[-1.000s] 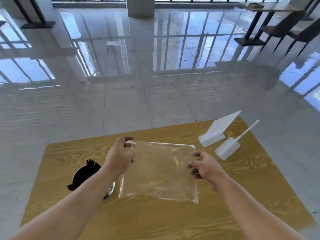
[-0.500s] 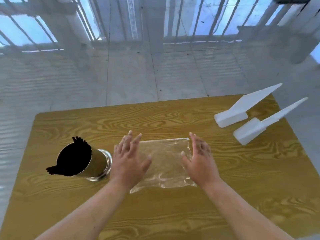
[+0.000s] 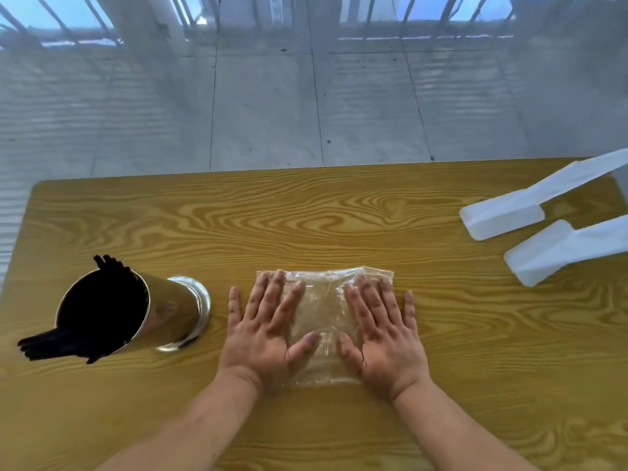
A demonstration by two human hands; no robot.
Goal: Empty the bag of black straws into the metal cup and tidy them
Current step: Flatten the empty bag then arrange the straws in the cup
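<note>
A clear plastic bag [image 3: 323, 311] lies flat on the wooden table [image 3: 339, 215], with nothing visible inside it. My left hand [image 3: 268, 331] presses on its left half, fingers spread. My right hand [image 3: 380, 331] presses flat on its right half the same way. To the left stands a shiny metal cup [image 3: 163, 311] packed with black straws [image 3: 98, 314]. Some straws stick out over the rim towards the far side and some towards the near left.
Two white plastic scoops lie at the table's right edge, one [image 3: 509, 212] farther back and one [image 3: 557, 249] nearer. Grey tiled floor [image 3: 306, 103] lies beyond the table's far edge.
A second ago both hands held the bag up by its sides. They laid it on the table and now rest flat on it, fingers spread. The view has tilted down and moved closer.
</note>
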